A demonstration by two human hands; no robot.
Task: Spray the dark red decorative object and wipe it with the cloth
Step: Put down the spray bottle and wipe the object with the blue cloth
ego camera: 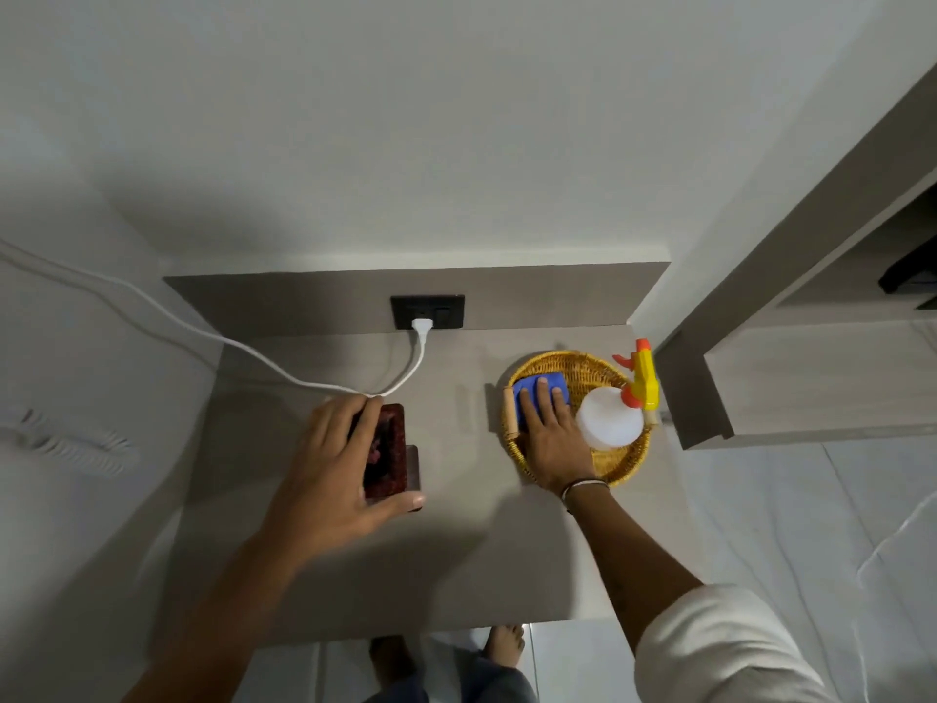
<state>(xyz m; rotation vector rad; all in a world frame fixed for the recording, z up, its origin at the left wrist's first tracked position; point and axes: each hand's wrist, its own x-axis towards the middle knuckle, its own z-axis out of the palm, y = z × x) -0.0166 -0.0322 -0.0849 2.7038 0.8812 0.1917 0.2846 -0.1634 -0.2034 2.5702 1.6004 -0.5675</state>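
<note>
The dark red decorative object (389,451) stands on the grey tabletop, left of centre. My left hand (334,474) wraps around it, fingers on its far side and thumb at its near end. A blue cloth (540,388) lies in a yellow wicker basket (621,466) at the right. My right hand (550,438) rests flat on the cloth with fingers spread. A white spray bottle (608,418) with a yellow and orange trigger head lies in the same basket, just right of that hand.
A white cable (284,370) runs from a black wall socket (427,312) across the table's back left, passing close behind the red object. A small wooden roller (510,413) sits at the basket's left rim. A grey cabinet (760,347) stands to the right.
</note>
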